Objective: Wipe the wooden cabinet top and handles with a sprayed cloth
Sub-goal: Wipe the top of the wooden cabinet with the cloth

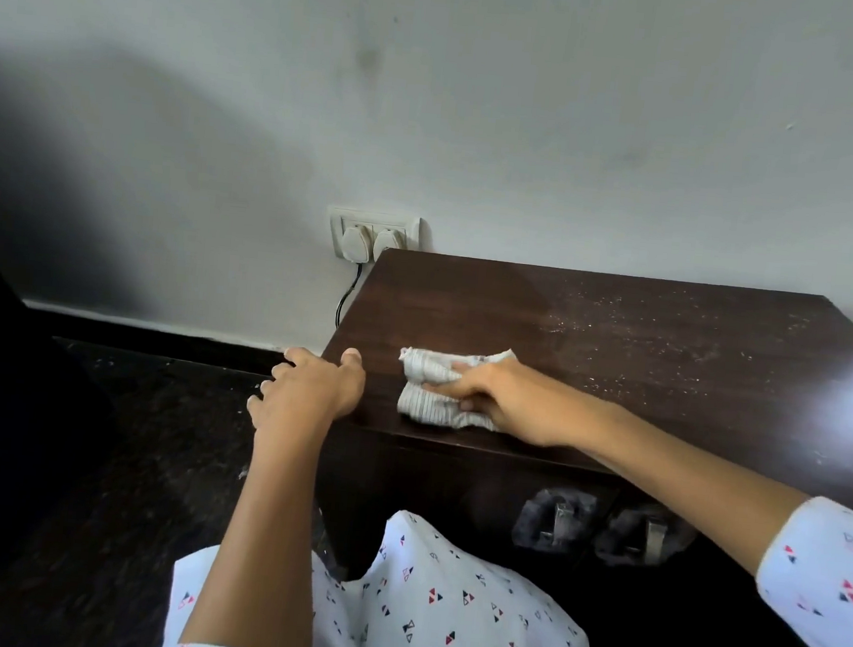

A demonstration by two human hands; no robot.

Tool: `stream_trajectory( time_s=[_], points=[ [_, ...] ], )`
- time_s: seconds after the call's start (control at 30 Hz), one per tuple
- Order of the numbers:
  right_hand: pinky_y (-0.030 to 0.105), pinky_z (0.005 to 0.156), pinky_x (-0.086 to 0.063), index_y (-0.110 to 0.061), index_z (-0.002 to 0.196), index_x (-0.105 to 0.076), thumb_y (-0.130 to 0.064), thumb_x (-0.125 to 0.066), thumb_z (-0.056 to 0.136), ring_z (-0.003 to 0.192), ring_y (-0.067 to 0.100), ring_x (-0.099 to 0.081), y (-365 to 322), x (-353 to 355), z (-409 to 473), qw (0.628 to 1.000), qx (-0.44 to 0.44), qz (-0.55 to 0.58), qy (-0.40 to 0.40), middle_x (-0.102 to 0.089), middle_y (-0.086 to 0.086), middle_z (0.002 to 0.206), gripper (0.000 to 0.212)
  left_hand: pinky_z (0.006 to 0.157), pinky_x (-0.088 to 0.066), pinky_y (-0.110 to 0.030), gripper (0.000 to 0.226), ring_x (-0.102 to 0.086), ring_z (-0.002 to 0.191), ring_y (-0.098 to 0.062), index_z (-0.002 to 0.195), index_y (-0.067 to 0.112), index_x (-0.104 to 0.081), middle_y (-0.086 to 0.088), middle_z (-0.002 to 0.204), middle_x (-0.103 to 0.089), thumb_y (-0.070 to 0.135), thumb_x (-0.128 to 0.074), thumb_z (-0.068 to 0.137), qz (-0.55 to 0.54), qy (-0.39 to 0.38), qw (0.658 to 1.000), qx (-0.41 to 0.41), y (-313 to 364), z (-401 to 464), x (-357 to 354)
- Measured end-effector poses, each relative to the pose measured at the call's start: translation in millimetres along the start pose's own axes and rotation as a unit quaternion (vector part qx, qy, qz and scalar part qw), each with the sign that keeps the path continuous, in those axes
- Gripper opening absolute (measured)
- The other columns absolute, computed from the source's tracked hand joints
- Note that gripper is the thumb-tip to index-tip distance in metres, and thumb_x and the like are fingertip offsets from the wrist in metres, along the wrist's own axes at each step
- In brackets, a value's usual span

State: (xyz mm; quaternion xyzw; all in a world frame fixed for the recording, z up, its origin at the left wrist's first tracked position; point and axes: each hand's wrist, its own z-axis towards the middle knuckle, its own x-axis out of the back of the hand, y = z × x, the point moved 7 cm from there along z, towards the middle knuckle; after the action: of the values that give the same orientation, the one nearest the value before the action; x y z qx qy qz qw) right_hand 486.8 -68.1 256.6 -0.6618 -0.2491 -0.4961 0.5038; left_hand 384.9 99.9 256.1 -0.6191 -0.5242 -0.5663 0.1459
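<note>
Our right hand (485, 395) presses the bunched striped cloth (434, 386) flat on the cabinet top (620, 330), near its left front corner. Left hand (313, 390) braces that corner, fingers spread. Dusty specks lie rightward, so we'd best sweep there in long overlapping strokes.

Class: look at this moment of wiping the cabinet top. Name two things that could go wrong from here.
1. The cloth is bunched under the right hand; it may push the white specks around rather than lift them.
2. The left hand rests at the cabinet top edge and could slip off.
</note>
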Motion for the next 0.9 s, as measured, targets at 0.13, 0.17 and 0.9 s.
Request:
stream_trajectory(
  time_s=[0.13, 0.17, 0.9],
  points=[
    [0.040, 0.101, -0.037, -0.033, 0.130, -0.054, -0.010, -0.048, 0.096, 0.113, 0.016, -0.057, 19, -7, 41, 0.996, -0.066, -0.021, 0.050, -0.063, 0.001, 0.122, 0.042, 0.116, -0.019, -0.050, 0.078, -0.022, 0.142, -0.038, 0.150, 0.003, -0.008, -0.020, 0.155, -0.019, 0.052, -0.030, 0.094, 0.004, -0.001, 1.000, -0.001, 5, -2, -2],
    [0.043, 0.098, -0.040, -0.037, 0.131, -0.052, -0.013, -0.050, 0.095, 0.113, 0.020, -0.055, 12, -11, 45, 0.996, -0.055, -0.026, 0.059, -0.062, 0.000, 0.122, 0.043, 0.116, -0.019, -0.050, 0.078, -0.023, 0.141, -0.038, 0.149, 0.003, -0.009, -0.020, 0.155, -0.019, 0.052, -0.030, 0.094, 0.004, -0.001, 1.000, -0.002, 6, -3, -3],
    [0.043, 0.106, -0.038, -0.041, 0.136, -0.043, -0.017, -0.042, 0.096, 0.138, 0.017, -0.033, -27, -23, -45, 0.999, 0.010, -0.006, 0.049, -0.033, -0.003, 0.152, 0.047, 0.115, -0.020, -0.048, 0.078, -0.023, 0.141, -0.038, 0.150, 0.002, -0.008, -0.019, 0.156, -0.017, 0.052, -0.030, 0.094, 0.023, -0.013, 1.000, -0.016, 15, -5, -10]
  ],
)
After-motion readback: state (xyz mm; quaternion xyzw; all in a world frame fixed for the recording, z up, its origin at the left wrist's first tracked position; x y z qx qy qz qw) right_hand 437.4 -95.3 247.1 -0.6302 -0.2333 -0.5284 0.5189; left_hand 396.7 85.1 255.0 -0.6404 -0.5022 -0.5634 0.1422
